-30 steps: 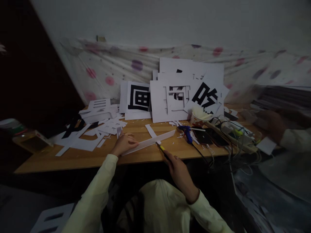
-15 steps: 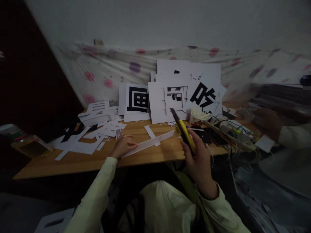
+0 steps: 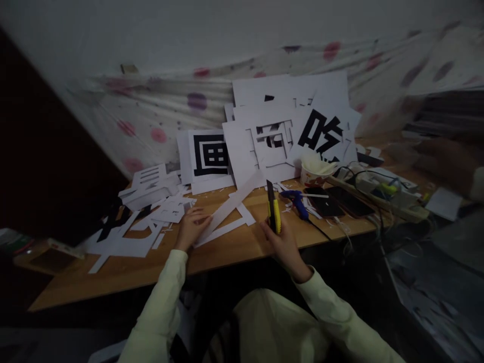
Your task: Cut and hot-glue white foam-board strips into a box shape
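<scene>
My left hand [image 3: 192, 228] grips the near end of a long white strip [image 3: 232, 201], which slants up and away to the right. Beneath it, other white strips [image 3: 227, 230] lie on the wooden table [image 3: 159, 269]. My right hand [image 3: 283, 242] is closed around a yellow and black utility knife [image 3: 275, 214], its dark blade pointing up, just right of the strips. A blue glue gun [image 3: 298, 202] lies on the table beyond the knife, to its right.
White sheets with black characters [image 3: 212, 155] lean at the back. Cut pieces [image 3: 132, 237] pile up left. A paper cup [image 3: 315, 171], phones [image 3: 350, 201] and a cabled power strip [image 3: 397, 201] lie right. Another person's blurred hand [image 3: 446, 156] shows far right.
The strip in my left hand has risen at its far end. My right hand has moved left and lower with the knife, uncovering the glue gun. The view has tilted.
</scene>
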Tool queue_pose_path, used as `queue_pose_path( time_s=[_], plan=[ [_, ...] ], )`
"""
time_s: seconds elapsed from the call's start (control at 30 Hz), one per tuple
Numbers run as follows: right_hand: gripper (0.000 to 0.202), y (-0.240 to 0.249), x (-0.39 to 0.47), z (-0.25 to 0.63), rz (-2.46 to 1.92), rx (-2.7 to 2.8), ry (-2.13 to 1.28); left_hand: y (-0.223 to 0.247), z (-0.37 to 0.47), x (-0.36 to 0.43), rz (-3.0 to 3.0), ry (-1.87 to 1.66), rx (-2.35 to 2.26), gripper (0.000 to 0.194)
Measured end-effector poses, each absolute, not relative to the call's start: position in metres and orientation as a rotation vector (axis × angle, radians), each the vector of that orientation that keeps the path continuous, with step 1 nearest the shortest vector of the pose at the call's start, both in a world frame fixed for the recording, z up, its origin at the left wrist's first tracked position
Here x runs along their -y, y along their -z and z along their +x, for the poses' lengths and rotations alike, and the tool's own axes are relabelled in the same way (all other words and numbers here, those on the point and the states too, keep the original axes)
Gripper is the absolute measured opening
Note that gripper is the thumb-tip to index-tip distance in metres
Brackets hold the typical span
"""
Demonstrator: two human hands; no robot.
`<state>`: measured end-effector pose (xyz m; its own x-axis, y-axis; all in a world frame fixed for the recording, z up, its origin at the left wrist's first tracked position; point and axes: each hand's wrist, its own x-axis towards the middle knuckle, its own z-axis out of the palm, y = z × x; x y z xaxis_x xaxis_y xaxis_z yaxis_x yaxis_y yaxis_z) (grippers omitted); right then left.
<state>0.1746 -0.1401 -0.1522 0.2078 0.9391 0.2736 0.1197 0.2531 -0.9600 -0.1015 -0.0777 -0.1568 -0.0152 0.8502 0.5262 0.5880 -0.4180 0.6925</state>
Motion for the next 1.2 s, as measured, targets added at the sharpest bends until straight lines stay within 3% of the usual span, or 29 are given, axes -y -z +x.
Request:
queue_pose_path(
  time_s=[0.17,0.27,0.53,0.83,1.0,1.2],
  plan=[
    [0.037,0.114,0.1,0.162,-1.068,1.179,-0.856,0.125,-0.098,0.083,1.845,-1.633,-1.519,0.027],
    [0.038,0.075,0.079,0.151,-0.935,1.137,-0.986,0.1,-0.084,0.091,1.562,-1.778,-1.521,0.021],
    [0.04,-0.002,0.039,0.14,-0.735,1.127,-0.94,0.049,-0.034,0.074,1.329,-1.626,-1.337,0.024],
    [0.038,-0.007,-0.009,0.153,-0.785,1.257,-0.961,0.019,0.0,0.037,1.071,-1.585,-0.961,0.04],
    [0.033,0.0,-0.018,0.146,-0.768,1.307,-0.956,0.008,0.023,0.023,1.091,-1.523,-1.026,0.047],
    [0.03,0.0,-0.03,0.182,-0.791,1.732,-0.573,0.005,0.014,0.013,1.074,-1.396,-1.019,0.057]
  ],
)
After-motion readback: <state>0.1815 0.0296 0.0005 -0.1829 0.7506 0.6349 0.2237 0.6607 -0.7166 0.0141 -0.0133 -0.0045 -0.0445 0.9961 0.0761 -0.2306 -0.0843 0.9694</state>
